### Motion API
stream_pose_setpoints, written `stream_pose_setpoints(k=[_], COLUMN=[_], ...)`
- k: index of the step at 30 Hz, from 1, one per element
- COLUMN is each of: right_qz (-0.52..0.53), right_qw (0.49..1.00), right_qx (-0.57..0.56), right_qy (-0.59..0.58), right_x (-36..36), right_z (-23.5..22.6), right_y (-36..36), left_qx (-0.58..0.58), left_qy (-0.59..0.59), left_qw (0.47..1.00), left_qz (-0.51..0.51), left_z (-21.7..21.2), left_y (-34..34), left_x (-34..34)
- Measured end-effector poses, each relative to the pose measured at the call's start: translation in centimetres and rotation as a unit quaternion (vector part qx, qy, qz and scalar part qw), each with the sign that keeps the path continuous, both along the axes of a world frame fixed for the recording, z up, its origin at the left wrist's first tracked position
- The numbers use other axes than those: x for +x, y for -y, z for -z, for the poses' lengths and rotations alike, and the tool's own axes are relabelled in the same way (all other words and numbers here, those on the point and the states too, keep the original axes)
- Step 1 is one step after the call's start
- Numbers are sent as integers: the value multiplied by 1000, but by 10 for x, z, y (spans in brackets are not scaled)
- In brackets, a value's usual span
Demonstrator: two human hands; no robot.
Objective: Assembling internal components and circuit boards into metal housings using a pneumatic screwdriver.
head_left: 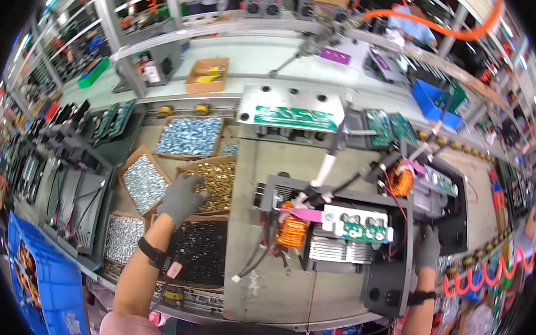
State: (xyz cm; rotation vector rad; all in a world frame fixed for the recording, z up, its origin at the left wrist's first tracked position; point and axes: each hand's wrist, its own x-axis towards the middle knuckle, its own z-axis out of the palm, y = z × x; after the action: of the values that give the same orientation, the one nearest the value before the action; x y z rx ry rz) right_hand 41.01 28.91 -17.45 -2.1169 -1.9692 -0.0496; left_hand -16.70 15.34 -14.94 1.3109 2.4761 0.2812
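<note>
While left hand (182, 198), fingers spread, in brass screws (215, 182): neighbouring silver screw boxes (143, 183), black screws (198, 249).

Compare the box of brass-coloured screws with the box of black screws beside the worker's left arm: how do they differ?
The brass screw box holds shiny golden screws; the black screw box holds dark ones. The left hand reaches into the brass box, while only the forearm passes by the black box. The brass box lies farther from the person. Both are open cardboard trays.
</note>
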Motion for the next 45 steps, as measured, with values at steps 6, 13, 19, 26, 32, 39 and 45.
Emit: stream_pose_setpoints(k=[6, 13, 19, 26, 32, 39, 45], right_qz=[-125, -137, -442, -140, -216, -361, -430], right_qw=[986, 949, 885, 934, 842, 789, 716], right_qx=[-75, 270, 63, -291, -49, 78, 106], right_qy=[-83, 89, -129, -156, -492, -491, -540], right_x=[-8, 32, -246, -374, -391, -395, -333], right_z=[-50, -185, -305, -248, -192, -254, -348], right_y=[65, 74, -6, -184, -256, -179, -39], left_qx=[329, 358, 168, 142, 195, 413, 528], left_qy=[59, 134, 104, 63, 63, 121, -199], left_qw=[923, 856, 882, 862, 860, 855, 812], left_qz=[188, 348, 429, 483, 467, 289, 148], left_z=[-77, -103, -112, -102, -101, -90, -194], left_y=[-21, -48, -51, -47, -46, -55, -86], left_x=[30, 90, 110, 108, 113, 81, 42])
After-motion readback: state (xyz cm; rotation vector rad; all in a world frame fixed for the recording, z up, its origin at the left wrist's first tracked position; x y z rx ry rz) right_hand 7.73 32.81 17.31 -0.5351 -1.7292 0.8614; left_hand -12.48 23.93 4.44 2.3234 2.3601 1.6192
